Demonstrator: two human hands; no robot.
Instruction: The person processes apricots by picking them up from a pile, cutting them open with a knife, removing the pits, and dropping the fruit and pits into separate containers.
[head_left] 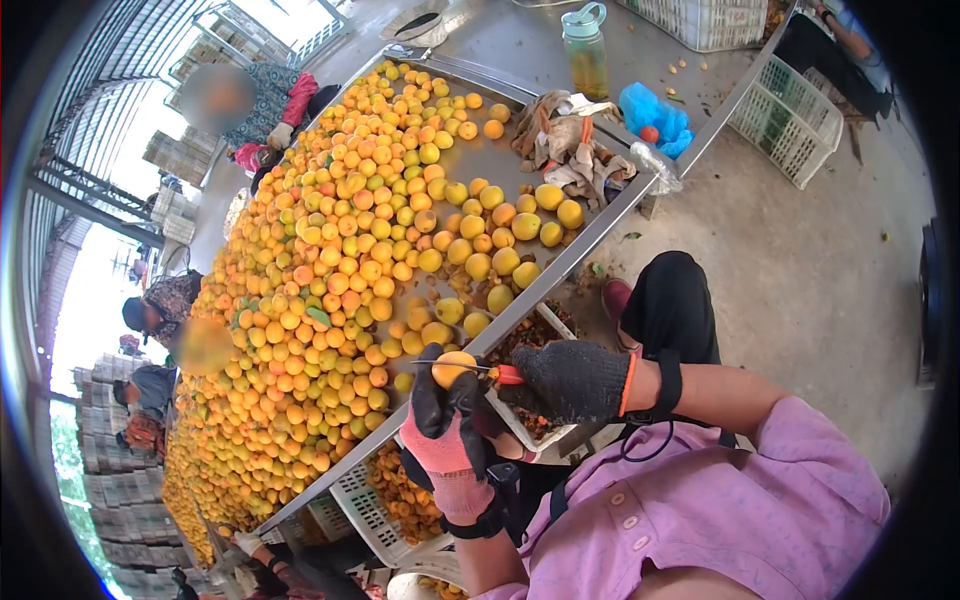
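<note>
My left hand (447,410), in a pink and black glove, grips a yellow-orange fruit (453,369) just above the metal table's near edge. A black-gloved right hand, my own (575,381), is closed round the red handle of a thin metal tool (509,375). The tool's shaft lies across the fruit, its thin tip showing beyond the fruit's left side. Under my hands stands a white crate (545,433) with dark scraps and orange bits. A large heap of yellow-orange fruit (330,260) covers much of the table.
Cloths (575,145), a bottle (585,52) and a blue plastic bag (655,115) are at the top. A crate (360,510) of orange pieces stands below the table edge. Other people sit along the heap's far left side; one gloved hand (246,542) shows at bottom left.
</note>
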